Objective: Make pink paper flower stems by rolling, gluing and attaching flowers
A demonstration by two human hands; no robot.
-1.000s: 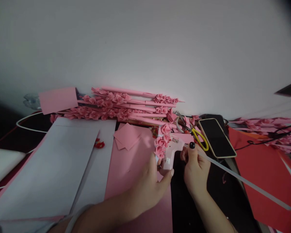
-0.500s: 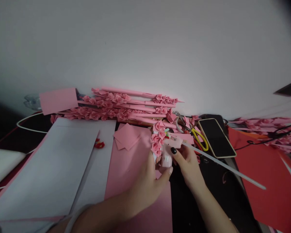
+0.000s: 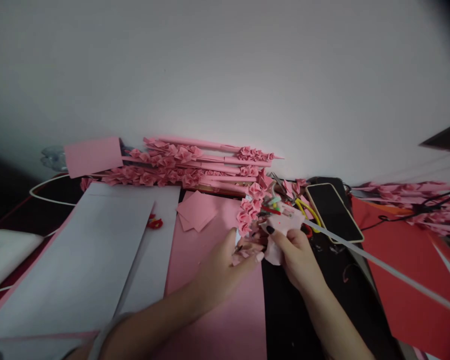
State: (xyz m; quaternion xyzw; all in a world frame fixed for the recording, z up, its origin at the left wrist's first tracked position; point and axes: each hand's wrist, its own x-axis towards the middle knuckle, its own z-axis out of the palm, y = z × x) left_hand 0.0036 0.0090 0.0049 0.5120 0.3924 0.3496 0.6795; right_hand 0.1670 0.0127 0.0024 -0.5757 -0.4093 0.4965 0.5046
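Observation:
A pale pink hot glue gun (image 3: 285,222) is in my right hand (image 3: 298,252), whose thumb with a dark nail lies across its body. From the gun's back a long white glue stick (image 3: 382,270) slants down to the right. My left hand (image 3: 225,272) is closed around a stem of folded pink paper flowers (image 3: 249,207), held upright just left of the gun; its lower part is hidden by the fingers. Below the hands lies a large pink paper sheet (image 3: 213,310), with small pink paper squares (image 3: 197,211) on it.
Several finished pink flower stems (image 3: 172,162) lie along the wall. Yellow-handled scissors (image 3: 307,210) and a phone (image 3: 333,212) are right of my hands, beside red paper sheets (image 3: 405,270). White sheets (image 3: 82,260) cover the left side, near a white device (image 3: 13,260).
My right hand has drawn the glue gun a little to the right, away from my left hand, and turned it. The flower stem has shifted slightly right and tilted.

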